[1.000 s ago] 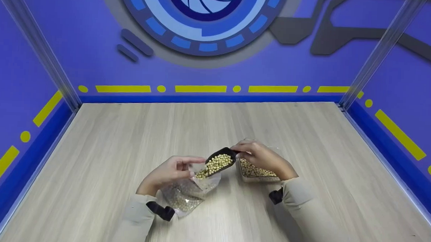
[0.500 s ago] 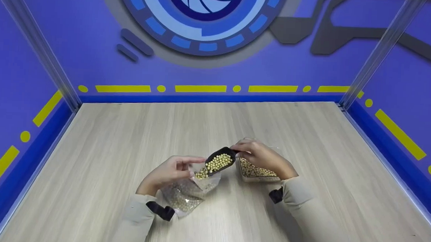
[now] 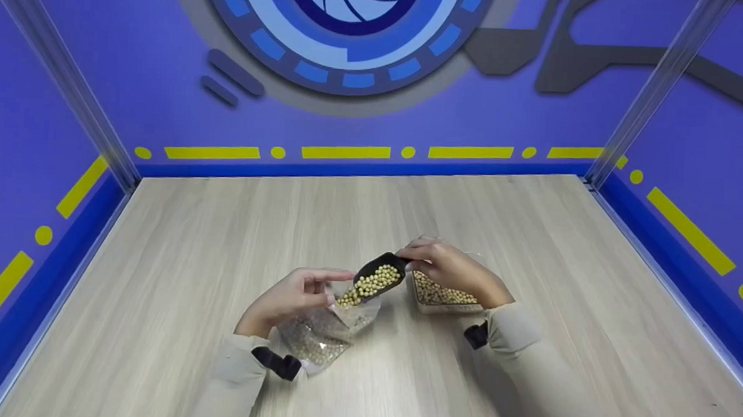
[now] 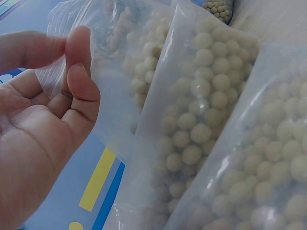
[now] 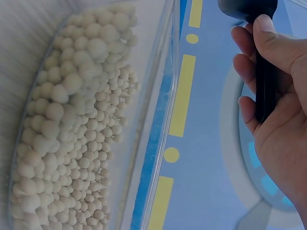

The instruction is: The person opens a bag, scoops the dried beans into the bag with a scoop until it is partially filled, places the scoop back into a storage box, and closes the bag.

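My left hand (image 3: 286,297) pinches the rim of a clear plastic bag (image 4: 144,182) between thumb and fingers. Pale yellow soybeans (image 4: 192,129) fill the lower part of the bag, which slumps toward me on the table. In my right hand (image 3: 453,273) is the black handle of a scoop (image 3: 368,274), fingers curled round it. The scoop tilts down to the left, with its lip at the bag's mouth and a load of soybeans still in it. Beneath the right hand stands a clear rectangular container (image 5: 158,110) of soybeans (image 5: 72,143), partly hidden by that hand.
A light wood table (image 3: 220,227) lies under everything. Blue and purple panels (image 3: 413,122) with yellow marks enclose it at the back and sides, joined by metal corner posts (image 3: 659,89). Each wrist wears a black strap device (image 3: 277,363).
Both hands, the bag and the container stay almost where they were. The soybeans in the scoop have shifted slightly toward its lip and the bag's mouth.
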`<action>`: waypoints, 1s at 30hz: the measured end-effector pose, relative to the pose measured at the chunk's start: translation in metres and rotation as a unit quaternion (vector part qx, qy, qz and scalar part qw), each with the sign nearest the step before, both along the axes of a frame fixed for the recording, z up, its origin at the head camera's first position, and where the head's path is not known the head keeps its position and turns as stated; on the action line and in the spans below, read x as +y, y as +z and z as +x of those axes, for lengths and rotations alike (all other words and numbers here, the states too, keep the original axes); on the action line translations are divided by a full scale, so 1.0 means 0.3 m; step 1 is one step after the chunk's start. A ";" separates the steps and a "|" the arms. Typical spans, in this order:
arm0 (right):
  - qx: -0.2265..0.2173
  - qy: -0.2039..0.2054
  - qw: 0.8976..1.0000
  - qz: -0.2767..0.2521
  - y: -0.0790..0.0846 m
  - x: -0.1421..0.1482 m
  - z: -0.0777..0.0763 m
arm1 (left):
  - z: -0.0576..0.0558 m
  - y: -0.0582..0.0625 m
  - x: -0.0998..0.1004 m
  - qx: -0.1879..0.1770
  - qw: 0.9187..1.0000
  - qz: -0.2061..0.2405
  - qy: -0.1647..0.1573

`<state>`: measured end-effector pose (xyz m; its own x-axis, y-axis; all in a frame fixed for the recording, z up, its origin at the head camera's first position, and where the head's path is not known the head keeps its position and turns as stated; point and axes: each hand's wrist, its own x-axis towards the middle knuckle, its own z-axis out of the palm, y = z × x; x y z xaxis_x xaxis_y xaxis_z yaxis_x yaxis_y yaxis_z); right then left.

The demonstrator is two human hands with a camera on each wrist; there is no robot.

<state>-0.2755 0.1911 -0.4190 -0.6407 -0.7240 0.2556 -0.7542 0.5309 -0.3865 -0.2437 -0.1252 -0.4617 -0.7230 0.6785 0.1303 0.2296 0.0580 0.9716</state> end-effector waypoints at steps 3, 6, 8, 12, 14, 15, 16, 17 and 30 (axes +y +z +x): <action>0.004 0.004 1.000 0.000 0.004 -0.002 0.002 | 0.001 0.002 -0.001 0.004 1.000 -0.002 0.000; 0.007 0.005 1.000 0.000 0.007 -0.004 0.002 | 0.000 0.002 -0.001 0.006 1.000 -0.005 0.000; 0.009 0.005 1.000 0.001 0.010 -0.006 0.004 | 0.000 0.002 -0.002 0.006 1.000 -0.005 0.001; 0.015 0.007 1.000 0.002 0.012 -0.008 0.003 | 0.000 0.001 -0.002 0.004 1.000 -0.007 0.002; 0.019 0.010 1.000 0.001 0.012 -0.008 0.002 | 0.001 0.002 -0.001 -0.001 1.000 -0.005 0.002; 0.021 0.013 1.000 0.000 0.013 -0.008 0.001 | 0.002 0.003 -0.001 -0.003 1.000 -0.005 0.003; 0.024 0.017 1.000 -0.001 0.013 -0.008 0.000 | 0.002 0.003 0.000 -0.007 1.000 -0.004 0.004; 0.025 0.020 0.999 -0.003 0.013 -0.009 -0.001 | 0.003 0.005 0.000 -0.010 1.000 -0.003 0.005; 0.037 0.031 0.999 0.003 0.021 -0.018 -0.007 | 0.007 0.007 -0.001 -0.011 1.000 -0.002 0.010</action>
